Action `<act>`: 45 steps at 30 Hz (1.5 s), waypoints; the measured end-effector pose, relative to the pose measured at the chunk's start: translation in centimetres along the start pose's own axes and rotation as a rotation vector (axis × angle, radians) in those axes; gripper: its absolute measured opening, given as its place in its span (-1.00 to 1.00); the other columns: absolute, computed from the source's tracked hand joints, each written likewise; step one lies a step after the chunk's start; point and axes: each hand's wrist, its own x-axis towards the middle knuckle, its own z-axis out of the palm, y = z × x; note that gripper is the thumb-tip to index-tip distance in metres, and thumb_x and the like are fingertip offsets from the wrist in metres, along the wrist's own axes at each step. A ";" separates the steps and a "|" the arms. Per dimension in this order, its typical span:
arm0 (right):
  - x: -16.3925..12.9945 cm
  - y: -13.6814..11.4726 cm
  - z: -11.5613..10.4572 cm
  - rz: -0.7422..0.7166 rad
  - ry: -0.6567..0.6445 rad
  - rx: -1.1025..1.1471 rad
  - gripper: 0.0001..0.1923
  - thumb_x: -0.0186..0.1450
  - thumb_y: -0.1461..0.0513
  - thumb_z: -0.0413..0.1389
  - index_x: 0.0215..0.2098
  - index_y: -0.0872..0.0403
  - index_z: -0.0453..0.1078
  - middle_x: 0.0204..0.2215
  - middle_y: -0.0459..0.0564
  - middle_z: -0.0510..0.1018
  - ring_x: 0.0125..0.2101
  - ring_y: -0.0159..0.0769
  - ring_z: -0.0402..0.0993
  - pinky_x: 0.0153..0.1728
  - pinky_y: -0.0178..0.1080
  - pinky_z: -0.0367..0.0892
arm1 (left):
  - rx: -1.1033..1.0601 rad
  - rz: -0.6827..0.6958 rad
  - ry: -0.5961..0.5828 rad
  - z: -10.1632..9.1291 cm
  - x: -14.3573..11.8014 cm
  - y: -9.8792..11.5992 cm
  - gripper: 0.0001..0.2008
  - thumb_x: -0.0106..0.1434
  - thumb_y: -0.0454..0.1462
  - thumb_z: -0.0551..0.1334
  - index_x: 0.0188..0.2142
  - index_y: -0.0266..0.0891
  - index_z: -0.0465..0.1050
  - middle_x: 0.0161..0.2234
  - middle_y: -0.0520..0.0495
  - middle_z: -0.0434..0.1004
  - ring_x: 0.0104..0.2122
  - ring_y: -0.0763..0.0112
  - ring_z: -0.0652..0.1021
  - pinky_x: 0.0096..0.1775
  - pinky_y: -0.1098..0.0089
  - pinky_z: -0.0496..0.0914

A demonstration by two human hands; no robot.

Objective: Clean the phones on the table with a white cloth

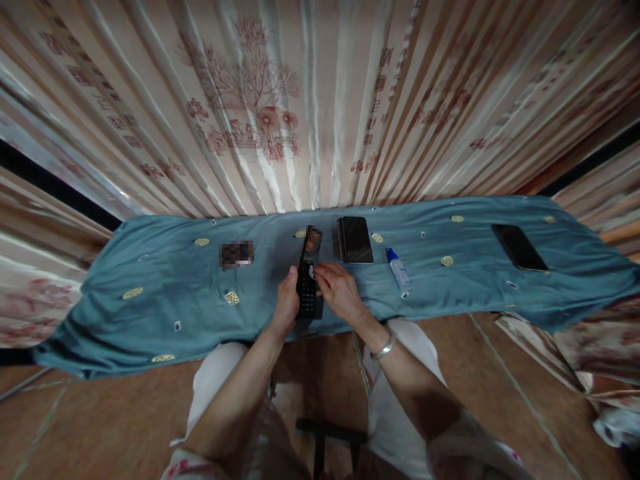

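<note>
An open black flip phone (308,277) stands over the near middle of a teal-covered table (165,287), keypad low, screen half tilted up. My left hand (285,308) grips the keypad half from the left. My right hand (338,288) touches the phone near its hinge with fingertips pinched on something small and white; a silver bangle sits on that wrist.
Behind the hands lies a dark phone with a case (355,239). A small clear bottle with a blue cap (399,271) lies to the right. Another black smartphone (519,247) rests at far right, a small blurred object (236,254) at left. Patterned curtains hang behind.
</note>
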 end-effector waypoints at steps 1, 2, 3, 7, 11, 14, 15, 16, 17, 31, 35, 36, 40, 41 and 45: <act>0.0 -0.1 0.0 0.007 0.003 0.020 -0.71 0.38 0.31 -0.06 -0.13 0.07 0.50 -0.18 0.09 0.57 -0.15 -0.19 0.46 -0.06 -0.13 0.41 | 0.015 0.016 0.004 0.0 0.0 -0.1 -0.48 0.16 0.12 0.18 -0.31 -0.33 0.53 -0.47 -0.03 0.52 -0.46 0.40 0.48 -0.44 0.44 0.32; 0.0 -0.3 0.0 0.009 0.006 0.037 -0.71 0.38 0.30 -0.06 -0.14 0.06 0.50 -0.18 0.08 0.57 -0.15 -0.20 0.46 -0.07 -0.14 0.41 | 0.039 0.032 0.007 -0.1 0.0 -0.3 -0.50 0.16 0.11 0.18 -0.33 -0.32 0.53 -0.47 -0.03 0.52 -0.45 0.41 0.47 -0.42 0.44 0.31; -0.1 -0.5 0.1 0.004 0.011 0.050 -0.71 0.38 0.28 -0.06 -0.15 0.06 0.51 -0.18 0.08 0.57 -0.16 -0.21 0.46 -0.08 -0.16 0.41 | 0.067 0.043 0.008 -0.1 0.1 -0.5 -0.51 0.17 0.10 0.17 -0.34 -0.32 0.53 -0.48 -0.02 0.52 -0.45 0.41 0.46 -0.40 0.44 0.31; -0.1 -0.9 0.4 -0.037 0.054 0.088 -0.73 0.38 0.28 -0.05 -0.16 0.07 0.50 -0.17 0.08 0.56 -0.14 -0.22 0.46 -0.05 -0.17 0.38 | 0.142 0.037 0.013 -0.2 0.2 -1.0 -0.49 0.19 0.11 0.14 -0.35 -0.33 0.54 -0.43 -0.05 0.55 -0.39 0.38 0.47 -0.31 0.41 0.31; 0.1 -0.3 0.4 -0.013 0.033 0.107 -0.77 0.37 0.30 -0.04 -0.17 0.04 0.46 -0.19 0.05 0.56 -0.12 -0.23 0.46 -0.04 -0.16 0.37 | 0.116 0.041 0.029 -0.1 0.0 -0.4 -0.50 0.20 0.10 0.14 -0.31 -0.32 0.54 -0.42 -0.05 0.56 -0.38 0.38 0.49 -0.33 0.43 0.32; 0.2 0.1 0.1 0.026 -0.009 0.068 -0.80 0.35 0.33 -0.02 -0.21 0.06 0.44 -0.24 0.05 0.57 -0.16 -0.22 0.47 -0.07 -0.17 0.37 | 0.057 0.007 0.033 -0.1 -0.2 0.2 -0.49 0.19 0.10 0.16 -0.30 -0.33 0.54 -0.50 -0.02 0.52 -0.48 0.41 0.46 -0.46 0.45 0.28; 0.2 0.1 0.0 0.034 -0.015 0.055 -0.82 0.34 0.33 -0.01 -0.22 0.06 0.44 -0.25 0.05 0.57 -0.16 -0.22 0.47 -0.07 -0.17 0.36 | 0.041 -0.006 0.031 -0.1 -0.2 0.3 -0.49 0.19 0.10 0.16 -0.30 -0.33 0.54 -0.52 -0.01 0.50 -0.51 0.42 0.45 -0.49 0.45 0.27; 0.2 0.1 0.0 0.037 -0.017 0.045 -0.83 0.34 0.33 0.00 -0.22 0.06 0.44 -0.25 0.05 0.57 -0.16 -0.22 0.46 -0.08 -0.18 0.36 | 0.036 -0.014 0.028 0.0 -0.3 0.2 -0.49 0.18 0.10 0.17 -0.30 -0.33 0.54 -0.54 -0.01 0.49 -0.52 0.42 0.45 -0.51 0.45 0.26; 0.2 0.0 0.0 0.035 -0.016 0.039 -0.83 0.34 0.33 0.01 -0.22 0.06 0.44 -0.25 0.05 0.57 -0.16 -0.22 0.46 -0.08 -0.18 0.36 | 0.043 -0.017 0.027 0.0 -0.3 0.1 -0.50 0.18 0.10 0.17 -0.32 -0.34 0.54 -0.55 0.00 0.48 -0.53 0.42 0.44 -0.51 0.45 0.27; 0.0 -1.6 0.1 -0.157 0.008 -0.101 -0.68 0.40 0.31 -0.10 -0.04 0.09 0.46 -0.13 0.11 0.51 -0.11 -0.20 0.38 -0.04 -0.19 0.37 | 0.167 0.051 -0.052 -0.1 -0.5 -0.3 -0.60 0.26 -0.02 0.14 -0.34 -0.31 0.57 -0.49 -0.06 0.54 -0.41 0.32 0.50 -0.32 0.40 0.35; 1.4 0.4 -0.8 -0.073 0.082 -0.165 -0.69 0.39 0.33 -0.08 -0.07 0.09 0.48 -0.12 0.12 0.50 -0.13 -0.17 0.37 -0.04 -0.15 0.37 | 0.180 -0.014 -0.175 0.0 -0.9 -0.9 -0.53 0.17 0.04 0.22 -0.16 -0.31 0.56 -0.50 -0.03 0.52 -0.59 0.41 0.41 -0.53 0.42 0.32; 1.8 1.1 -1.0 -0.050 0.103 -0.171 -0.68 0.38 0.34 -0.09 -0.07 0.08 0.48 -0.11 0.12 0.50 -0.12 -0.18 0.37 -0.04 -0.15 0.36 | 0.195 -0.032 -0.193 0.0 -1.0 -1.1 -0.50 0.16 0.04 0.23 -0.10 -0.31 0.54 -0.47 -0.04 0.54 -0.61 0.42 0.41 -0.56 0.42 0.32; 2.8 3.1 -1.3 0.029 0.212 -0.139 -0.69 0.37 0.34 -0.07 -0.12 0.06 0.51 -0.14 0.10 0.53 -0.14 -0.19 0.39 -0.04 -0.14 0.36 | 0.204 -0.084 -0.220 -0.2 -1.2 -1.8 -0.43 0.16 0.02 0.23 0.05 -0.30 0.46 -0.37 -0.10 0.59 -0.56 0.42 0.46 -0.58 0.46 0.35; 2.9 3.4 -1.3 0.041 0.232 -0.107 -0.69 0.37 0.32 -0.06 -0.14 0.05 0.51 -0.15 0.09 0.54 -0.14 -0.19 0.41 -0.04 -0.15 0.36 | 0.201 -0.090 -0.225 -0.3 -1.2 -1.9 -0.42 0.16 0.01 0.24 0.06 -0.30 0.45 -0.36 -0.11 0.60 -0.55 0.42 0.47 -0.57 0.46 0.36; 3.0 4.2 -1.4 0.124 0.281 0.126 -0.74 0.34 0.25 0.00 -0.19 0.04 0.54 -0.19 0.05 0.58 -0.16 -0.23 0.49 -0.07 -0.19 0.38 | 0.210 -0.104 -0.245 -0.6 -1.2 -2.1 -0.44 0.18 -0.01 0.23 0.08 -0.31 0.43 -0.37 -0.10 0.61 -0.57 0.44 0.48 -0.56 0.46 0.39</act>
